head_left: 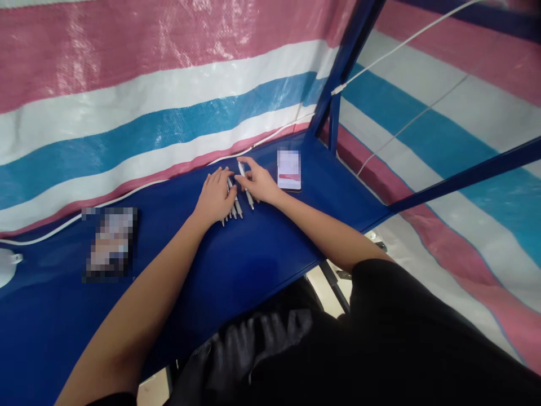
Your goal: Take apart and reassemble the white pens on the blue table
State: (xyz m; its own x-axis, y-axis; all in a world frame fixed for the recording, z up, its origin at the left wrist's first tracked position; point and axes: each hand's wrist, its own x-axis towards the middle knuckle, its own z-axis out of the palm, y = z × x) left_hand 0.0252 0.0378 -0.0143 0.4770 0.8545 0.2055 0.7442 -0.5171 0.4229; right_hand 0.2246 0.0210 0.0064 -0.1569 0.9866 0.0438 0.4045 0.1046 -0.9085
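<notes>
Several slim white-and-grey pens (239, 210) lie side by side on the blue tabletop (253, 254). My left hand (215, 194) rests flat over them, fingers stretched forward, covering their upper parts. Just to the right, my right hand (257, 180) has its thumb and index finger around a white pen (246, 189), which lies slightly apart from the others with its tip toward me.
A phone with a lit screen (289, 169) lies right of my right hand. A dark, blurred-out object (112, 242) is on the left, with a white round item (7, 266) beyond it. A white cable (139, 189) follows the back edge near the striped sheet (169, 124); blue frame bars (456, 180) stand right.
</notes>
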